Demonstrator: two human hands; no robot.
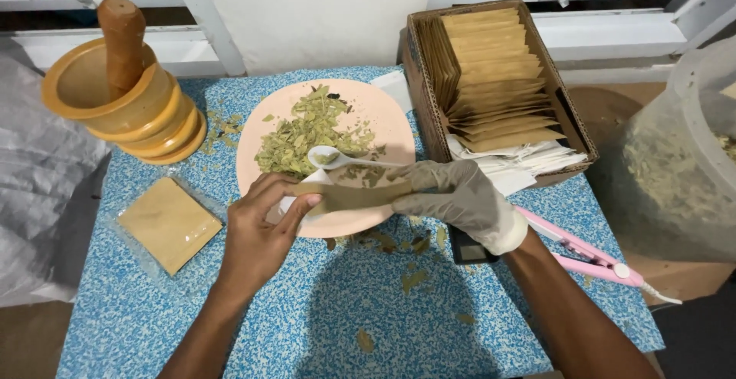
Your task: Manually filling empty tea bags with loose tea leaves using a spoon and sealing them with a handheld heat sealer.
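While a white plastic spoon [337,158] is pinched in the gloved right hand [460,199], a flat brown paper pouch [356,193] is grasped between both grips, the bare left hand [261,229] clenched on its end.

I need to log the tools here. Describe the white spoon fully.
The white spoon looks like plastic, small and glossy. It lies roughly level over the pink plate, bowl to the left beside the dried leaf pile, with a few crumbs in it. Its handle runs right into the gloved right hand, which grips it.

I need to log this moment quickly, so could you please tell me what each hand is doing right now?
Left hand: closed on one end of the brown paper pouch.
Right hand, gloved: closed on the pouch's other end and a white spoon.
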